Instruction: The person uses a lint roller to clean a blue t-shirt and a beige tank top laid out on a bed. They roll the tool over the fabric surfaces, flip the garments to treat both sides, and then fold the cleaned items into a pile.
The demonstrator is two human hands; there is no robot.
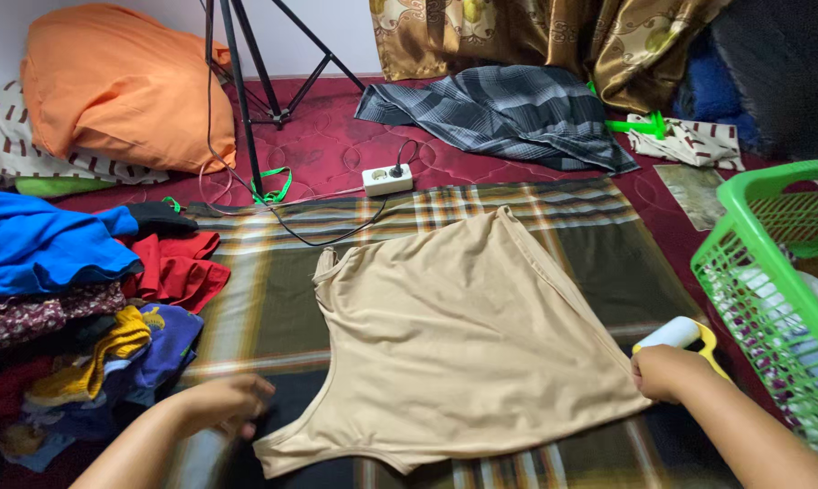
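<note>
The beige top [454, 344] lies flat between both hands, long axis running away from them. The right hand [664, 371] pinches its hem; the blurred left hand [228, 403] looks half-curled. Right of the right hand, a green basket [744, 263] holds laundry.

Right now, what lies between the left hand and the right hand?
In the head view, the beige sleeveless top lies flat between the left hand and the right hand, on a plaid cloth.

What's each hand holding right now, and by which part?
The right hand pinches the beige top at its right edge. The left hand, blurred, is near its lower-left corner; a grip cannot be told.
</note>
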